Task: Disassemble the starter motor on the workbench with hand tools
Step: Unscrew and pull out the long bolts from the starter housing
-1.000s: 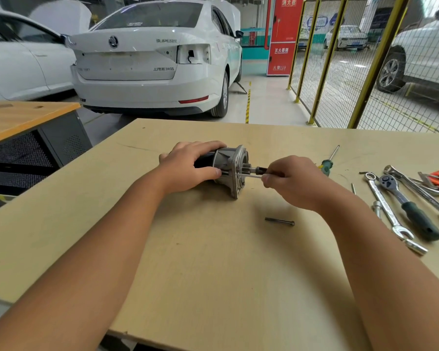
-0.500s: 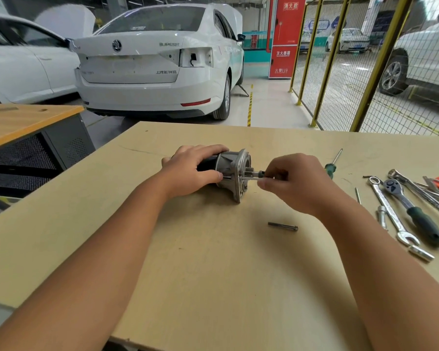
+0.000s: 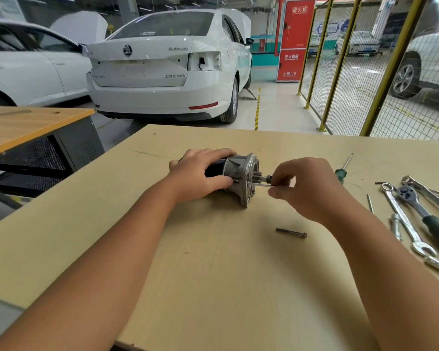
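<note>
I see starter motor (image 3: 240,177) on side, grey flange facing right; left hand (image 3: 200,173) grips black body, right hand (image 3: 307,184) pinches long bolt (image 3: 261,184).

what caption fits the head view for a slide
Left hand steadies the black-and-silver starter motor on the pale plywood workbench while the right hand pinches a long thin through-bolt at its flange.

There are two hands, the left hand (image 3: 200,173) and the right hand (image 3: 307,188). One starter motor (image 3: 238,178) lies on the tabletop (image 3: 213,274). One loose bolt (image 3: 291,233), one screwdriver (image 3: 342,168), one ratchet (image 3: 426,211), one wrench (image 3: 406,221).
</note>
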